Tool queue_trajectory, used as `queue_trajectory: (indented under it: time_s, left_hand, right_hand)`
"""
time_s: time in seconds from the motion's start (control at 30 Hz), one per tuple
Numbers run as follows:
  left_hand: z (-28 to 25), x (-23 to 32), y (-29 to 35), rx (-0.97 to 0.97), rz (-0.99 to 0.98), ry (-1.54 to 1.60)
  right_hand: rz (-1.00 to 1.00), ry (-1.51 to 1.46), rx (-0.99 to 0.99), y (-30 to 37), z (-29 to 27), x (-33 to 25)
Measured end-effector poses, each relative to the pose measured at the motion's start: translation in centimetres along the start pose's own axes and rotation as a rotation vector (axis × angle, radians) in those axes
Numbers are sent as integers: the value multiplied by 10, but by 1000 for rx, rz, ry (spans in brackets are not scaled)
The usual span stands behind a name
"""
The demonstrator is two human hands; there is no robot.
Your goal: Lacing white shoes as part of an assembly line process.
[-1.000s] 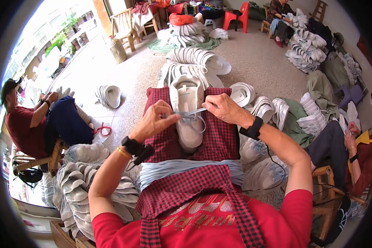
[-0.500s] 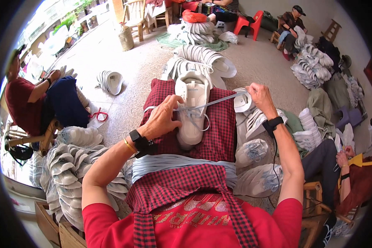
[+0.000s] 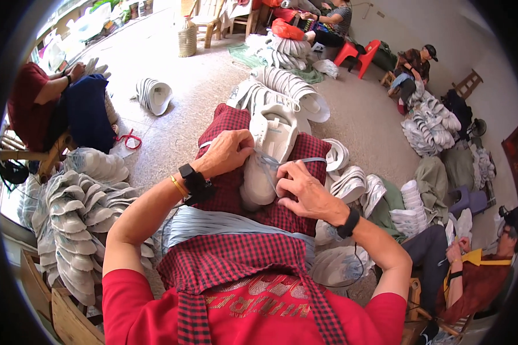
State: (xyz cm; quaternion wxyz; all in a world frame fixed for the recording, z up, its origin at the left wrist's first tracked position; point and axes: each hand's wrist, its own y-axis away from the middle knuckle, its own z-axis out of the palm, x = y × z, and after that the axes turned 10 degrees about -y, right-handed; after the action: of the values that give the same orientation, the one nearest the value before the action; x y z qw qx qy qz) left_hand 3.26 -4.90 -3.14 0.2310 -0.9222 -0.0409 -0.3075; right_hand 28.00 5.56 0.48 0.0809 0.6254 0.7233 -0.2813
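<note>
A white shoe (image 3: 269,138) rests on the red-and-black checked cloth (image 3: 213,192) over my lap, its toe toward me. A flat grey-blue shoelace (image 3: 313,160) runs through its front eyelets and stretches out over the cloth on the right. My left hand (image 3: 227,151) is at the shoe's left side, thumb and fingers pinched on the lace. On the other side, my right hand (image 3: 308,191) bends over the eyelets with its fingertips closed on lace; the exact grip is partly hidden. A bundle of grey-blue laces (image 3: 227,224) lies across my waist.
Stacked white shoe uppers (image 3: 75,230) rise at my left, with more shoes (image 3: 341,265) at my right. Beyond my knees lie nested uppers (image 3: 293,89). People sit working at the left, far right and near right. A red chair (image 3: 358,57) stands at the back.
My right hand has come down and inward from the far right, where it held the lace taut, to the shoe's eyelets. My left hand stays by the shoe. The view has shifted slightly.
</note>
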Motion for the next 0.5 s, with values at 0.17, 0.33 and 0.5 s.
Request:
queue_trajectory:
  time_s: [0.17, 0.33, 0.5]
  left_hand:
    - [0, 2, 7, 9, -47, -41]
    - [-4, -1, 1, -10, -14, -3]
    - [-7, -2, 2, -56, -49, 14]
  right_hand:
    - [402, -422, 39, -10, -36, -4]
    - [442, -384, 122, -6, -23, 4]
    - [374, -634, 268, -6, -17, 24]
